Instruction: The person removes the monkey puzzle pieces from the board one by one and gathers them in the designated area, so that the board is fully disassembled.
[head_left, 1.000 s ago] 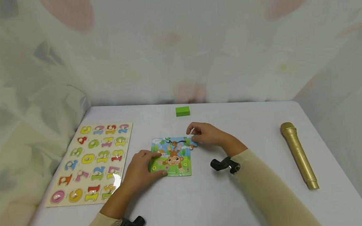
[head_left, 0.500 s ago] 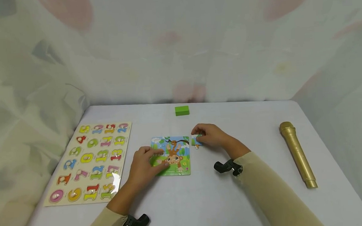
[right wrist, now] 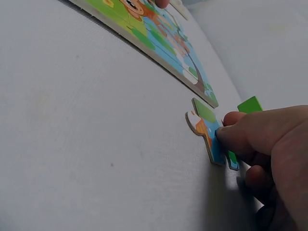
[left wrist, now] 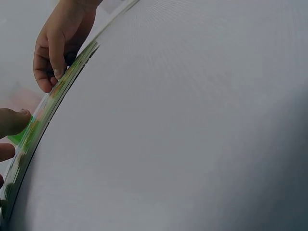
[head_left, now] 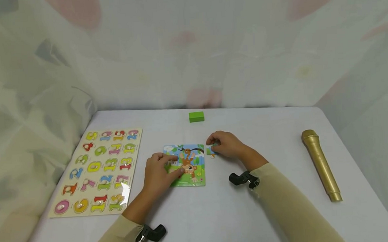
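Note:
A square monkey jigsaw puzzle [head_left: 196, 172] lies on the table before the person. My left hand [head_left: 160, 174] rests on its left side, thumb and forefinger spread apart over the picture and covering part of it. Just off the puzzle's upper right edge, my right hand [head_left: 227, 145] pinches a small jigsaw piece [right wrist: 207, 126] printed in blue, green and orange. In the right wrist view a narrow gap separates this piece from the board, and the fingertips hide part of it. Another green-and-blue edge [right wrist: 233, 160] shows below those fingers.
On the left lies a number board [head_left: 96, 177] with colourful pegged numerals. A green block [head_left: 196, 117] sits near the table's back edge. Far to the right is a gold microphone [head_left: 321, 165]. Curtain-like patterned cloth [head_left: 243, 52] rises behind the table.
The right hand has drawn the jigsaw piece rightward, from over the puzzle's upper right edge to just beside it. My left hand has shifted slightly right and away from the person across the puzzle.

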{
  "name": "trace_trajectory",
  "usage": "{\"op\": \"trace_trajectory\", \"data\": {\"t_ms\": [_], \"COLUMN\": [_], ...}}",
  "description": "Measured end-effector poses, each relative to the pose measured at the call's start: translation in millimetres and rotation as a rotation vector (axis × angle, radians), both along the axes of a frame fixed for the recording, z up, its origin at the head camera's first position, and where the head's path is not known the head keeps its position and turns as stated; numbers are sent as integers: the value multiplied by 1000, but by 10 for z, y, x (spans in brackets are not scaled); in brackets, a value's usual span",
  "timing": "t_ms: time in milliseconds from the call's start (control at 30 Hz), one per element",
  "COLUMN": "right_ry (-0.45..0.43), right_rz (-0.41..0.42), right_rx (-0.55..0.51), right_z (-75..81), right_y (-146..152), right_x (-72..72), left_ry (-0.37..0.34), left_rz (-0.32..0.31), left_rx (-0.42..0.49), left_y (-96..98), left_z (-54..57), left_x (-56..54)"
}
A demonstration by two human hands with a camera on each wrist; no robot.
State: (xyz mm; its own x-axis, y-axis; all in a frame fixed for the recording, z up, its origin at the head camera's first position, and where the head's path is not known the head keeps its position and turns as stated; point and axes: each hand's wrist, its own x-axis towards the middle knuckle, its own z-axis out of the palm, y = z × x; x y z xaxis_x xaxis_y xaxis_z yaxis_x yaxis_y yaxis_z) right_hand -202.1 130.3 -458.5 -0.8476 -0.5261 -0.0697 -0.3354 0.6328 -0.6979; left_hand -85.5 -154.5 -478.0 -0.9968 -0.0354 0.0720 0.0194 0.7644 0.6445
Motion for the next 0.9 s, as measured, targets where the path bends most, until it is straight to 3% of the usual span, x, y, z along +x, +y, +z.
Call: {"op": "trace_trajectory", "data": {"t_ms": [267,567,900], "right_ry": [15,-111,-164], "right_rz": [-2,-10,-14], "right_rx": [-15,-42,-37], "right_z": [-29,68,173], "right_y": [29,15,-50], "right_x": [-18,-101,-203], "left_ry": [3,2,16], "left_rz": [10,9,28], "left_rx": [-17,-35,-50], "left_y": [34,40,39], "left_z": [16,23,23], "left_x": [0,9,30]}}
